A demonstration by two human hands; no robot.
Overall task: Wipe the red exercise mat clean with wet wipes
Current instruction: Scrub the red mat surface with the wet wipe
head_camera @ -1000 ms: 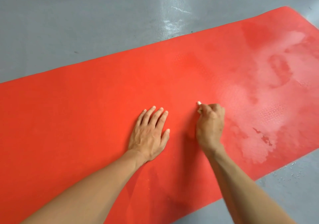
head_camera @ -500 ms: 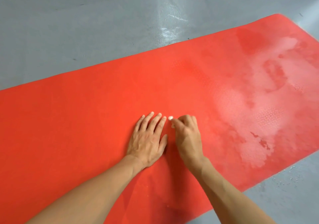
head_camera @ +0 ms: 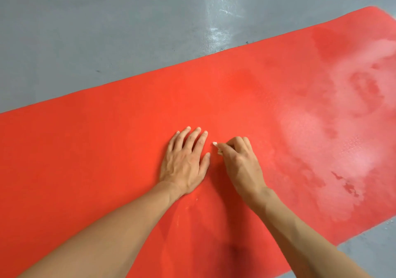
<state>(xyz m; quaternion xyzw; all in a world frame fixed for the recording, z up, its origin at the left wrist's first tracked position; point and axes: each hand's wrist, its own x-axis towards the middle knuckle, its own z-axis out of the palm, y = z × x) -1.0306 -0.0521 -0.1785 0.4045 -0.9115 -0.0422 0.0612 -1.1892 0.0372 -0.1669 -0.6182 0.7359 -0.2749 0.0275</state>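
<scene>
The red exercise mat (head_camera: 107, 149) lies flat across the grey floor, running from lower left to upper right. My left hand (head_camera: 185, 162) rests palm down on the mat with fingers straight. Right beside it, my right hand (head_camera: 240, 164) is curled around a small white wet wipe (head_camera: 216, 144); only a bit of white shows past the fingers. The wipe presses on the mat just right of my left fingertips. The mat's right part (head_camera: 342, 127) looks wet, with pale glossy patches.
Grey floor (head_camera: 107, 31) surrounds the mat, with a shiny wet streak (head_camera: 222, 20) beyond the far edge and small droplets (head_camera: 387, 224) by the near right edge. The mat's far right end is cut off by the frame.
My right hand with the wipe has slid left across the mat until it is close beside my left hand. The left hand has stayed planted.
</scene>
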